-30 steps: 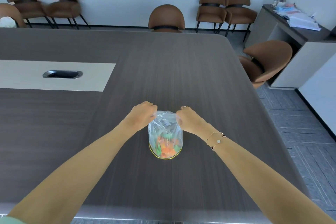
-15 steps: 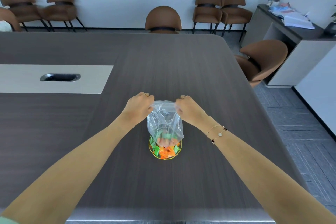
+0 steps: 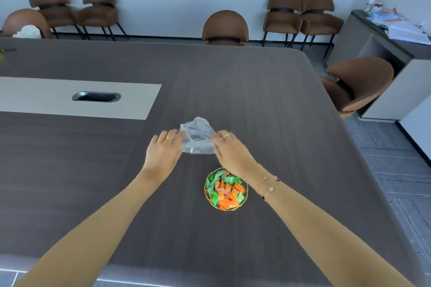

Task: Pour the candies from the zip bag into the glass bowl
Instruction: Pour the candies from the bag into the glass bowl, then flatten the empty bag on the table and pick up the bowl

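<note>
Fingertips of the left hand (image 3: 163,151) curl onto the left edge of the zip bag (image 3: 197,136), and those of the right hand (image 3: 229,149) press against its right edge, so the crumpled clear plastic sits pinched between the two. Whether the fingers close fully around the film or only press on it is hard to tell, since the bag covers their tips. Each hand shows a ring, and thin chain bracelets (image 3: 268,187) circle the right wrist. Both palms face down, knuckles up, forearms reaching forward over the dark wood table (image 3: 268,105) and converging toward the bag.

Nothing coloured shows through the bag; it lies low at the table surface, beyond the glass bowl (image 3: 225,189). The bowl stands on the table just beside the right wrist, which overlaps its far rim. Green and orange candies (image 3: 227,191) fill it. Any print on the wrappers is too small to read, and no label shows on the bag.

Both upper arms are cut off at the bottom frame edge.
</note>
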`<state>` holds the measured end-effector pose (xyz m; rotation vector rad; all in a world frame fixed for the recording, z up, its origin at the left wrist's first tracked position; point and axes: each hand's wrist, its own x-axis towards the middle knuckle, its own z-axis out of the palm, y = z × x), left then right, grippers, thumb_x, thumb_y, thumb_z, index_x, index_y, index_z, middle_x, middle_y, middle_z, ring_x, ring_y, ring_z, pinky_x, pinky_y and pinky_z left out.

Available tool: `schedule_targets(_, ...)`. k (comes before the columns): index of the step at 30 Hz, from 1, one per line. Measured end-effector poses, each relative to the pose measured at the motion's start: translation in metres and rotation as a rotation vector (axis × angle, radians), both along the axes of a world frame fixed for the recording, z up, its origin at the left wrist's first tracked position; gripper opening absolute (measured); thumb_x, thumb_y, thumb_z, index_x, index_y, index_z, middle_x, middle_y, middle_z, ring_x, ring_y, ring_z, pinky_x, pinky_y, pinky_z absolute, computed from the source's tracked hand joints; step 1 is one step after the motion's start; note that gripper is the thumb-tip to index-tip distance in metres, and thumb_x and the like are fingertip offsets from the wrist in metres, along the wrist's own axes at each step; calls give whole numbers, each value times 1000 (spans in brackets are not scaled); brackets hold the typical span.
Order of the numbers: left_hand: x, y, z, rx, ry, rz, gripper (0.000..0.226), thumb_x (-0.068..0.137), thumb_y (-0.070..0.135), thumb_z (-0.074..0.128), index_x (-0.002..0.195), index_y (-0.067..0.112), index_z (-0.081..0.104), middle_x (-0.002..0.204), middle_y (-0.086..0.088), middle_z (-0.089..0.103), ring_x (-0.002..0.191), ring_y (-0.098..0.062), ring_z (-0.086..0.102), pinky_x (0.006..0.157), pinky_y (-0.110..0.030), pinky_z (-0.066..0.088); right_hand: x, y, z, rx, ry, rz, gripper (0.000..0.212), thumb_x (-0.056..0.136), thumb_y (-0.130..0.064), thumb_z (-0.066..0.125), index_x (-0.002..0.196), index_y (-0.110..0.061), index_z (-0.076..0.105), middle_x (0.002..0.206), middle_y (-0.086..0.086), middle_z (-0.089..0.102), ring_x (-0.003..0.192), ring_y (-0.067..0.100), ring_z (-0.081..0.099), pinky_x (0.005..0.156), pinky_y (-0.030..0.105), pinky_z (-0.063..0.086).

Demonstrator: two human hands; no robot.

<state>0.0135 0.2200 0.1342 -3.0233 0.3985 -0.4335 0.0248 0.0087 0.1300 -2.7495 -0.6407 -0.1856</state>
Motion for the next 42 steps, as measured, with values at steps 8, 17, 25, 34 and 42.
schedule_targets(8, -55, 72, -123, 140, 472, 180, 100, 31, -9, 86, 124, 18, 59, 122, -12, 67, 91, -27, 69, 65, -32, 60, -50, 69, -127, -239, 102, 184, 66, 69, -5, 73, 132, -11, 52, 135, 14, 58, 125, 28, 55, 107, 40, 41)
schedule_targets(17, -71, 87, -161, 225, 820, 255, 87, 85, 6, 54, 151, 20, 0, 161, -10, -2, 148, -34, -4, 119, -51, 7, -75, 90, -182, -241, 341, 352, 71, 85, -38, 63, 142, -9, 33, 153, 21, 29, 141, 34, 29, 118, 43, 24)
schedule_targets(25, -38, 91, -146, -78, 620, -11, 85, 88, 23, 56, 150, 28, -2, 154, 4, -21, 148, -24, -13, 122, -53, 4, -57, 98, -168, -31, 263, 129, 84, 90, -53, 47, 151, -11, 6, 161, 14, 4, 148, 27, 7, 121, 38, 14)
schedule_targets(34, -6, 93, -187, 162, 975, 62, 113, 80, 27, 69, 147, 26, -22, 156, -7, -30, 146, -28, -19, 118, -56, -3, -37, 110, -214, -219, 350, 132, 82, 93, -51, 41, 150, -6, 2, 160, 15, -4, 149, 27, -1, 122, 38, 6)
schedule_targets(42, -6, 96, -186, 212, 884, 58, 105, 80, 29, 63, 147, 31, -17, 159, 0, -22, 146, -30, -19, 118, -55, -8, -27, 107, -213, -263, 305, 178, 88, 89, -55, 45, 150, -5, 7, 160, 16, -1, 148, 29, 1, 123, 42, 5)
